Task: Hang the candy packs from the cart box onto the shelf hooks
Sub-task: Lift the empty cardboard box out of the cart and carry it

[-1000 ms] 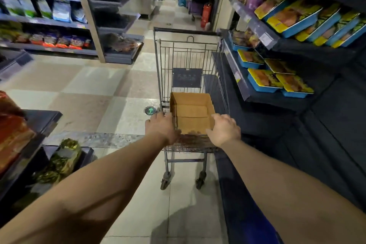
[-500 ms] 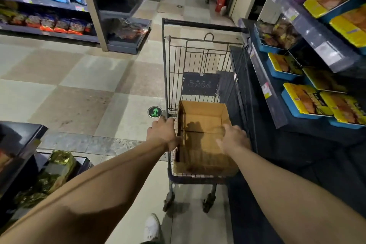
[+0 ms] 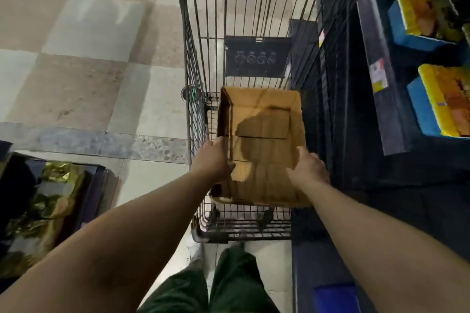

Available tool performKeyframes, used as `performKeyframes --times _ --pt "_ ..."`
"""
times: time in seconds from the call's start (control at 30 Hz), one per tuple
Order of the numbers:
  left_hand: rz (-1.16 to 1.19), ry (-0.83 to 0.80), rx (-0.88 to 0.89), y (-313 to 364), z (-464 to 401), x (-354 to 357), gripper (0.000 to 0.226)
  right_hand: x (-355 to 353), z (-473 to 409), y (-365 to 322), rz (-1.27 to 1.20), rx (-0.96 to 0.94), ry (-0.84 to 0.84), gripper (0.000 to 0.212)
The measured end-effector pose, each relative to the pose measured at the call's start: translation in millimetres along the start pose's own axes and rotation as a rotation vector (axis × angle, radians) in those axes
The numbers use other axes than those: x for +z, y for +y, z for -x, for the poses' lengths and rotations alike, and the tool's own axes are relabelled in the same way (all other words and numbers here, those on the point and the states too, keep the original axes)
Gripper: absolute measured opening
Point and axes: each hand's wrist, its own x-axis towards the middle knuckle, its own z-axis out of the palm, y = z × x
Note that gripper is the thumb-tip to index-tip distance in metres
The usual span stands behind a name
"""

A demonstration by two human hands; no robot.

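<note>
A brown cardboard box (image 3: pixel 262 134) sits open in the near end of a wire shopping cart (image 3: pixel 201 99). Its inside shows only bare cardboard; I see no candy packs in it. My left hand (image 3: pixel 213 160) grips the box's left wall, thumb inside over the rim. My right hand (image 3: pixel 306 169) holds the right wall, fingers wrapped over its edge. No shelf hooks are in view.
A dark shelf unit (image 3: pixel 376 99) stands close on the cart's right, carrying blue and yellow trays (image 3: pixel 440 104). At the lower left a low display holds gold foil packs (image 3: pixel 43 206). Tiled floor (image 3: pixel 76 63) lies left of the cart. My green-trousered legs (image 3: pixel 223 282) stand behind it.
The view has tilted down and closed in on the cart. Both hands moved from the box's near end onto its side walls.
</note>
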Motion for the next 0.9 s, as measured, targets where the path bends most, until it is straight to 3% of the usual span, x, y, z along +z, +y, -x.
performKeyframes --times 0.2,0.53,0.7,0.9 --pt "0.139 -0.055 -0.23 -10.9 -47.9 41.2 0.094 25.1 -72.0 23.8 -0.029 0.06 -0.092 0.072" --pt "0.309 -0.117 -0.483 -35.7 -99.5 98.9 0.09 79.9 -138.4 38.1 -0.252 0.284 -0.074 0.088" --pt "0.422 -0.071 -0.561 -39.2 -102.6 105.9 0.09 86.7 -147.8 39.5 -0.216 0.264 -0.116 0.073" --pt "0.517 0.004 -0.598 -29.7 -86.7 88.7 0.085 69.4 -137.3 32.5 -0.489 0.225 -0.109 0.072"
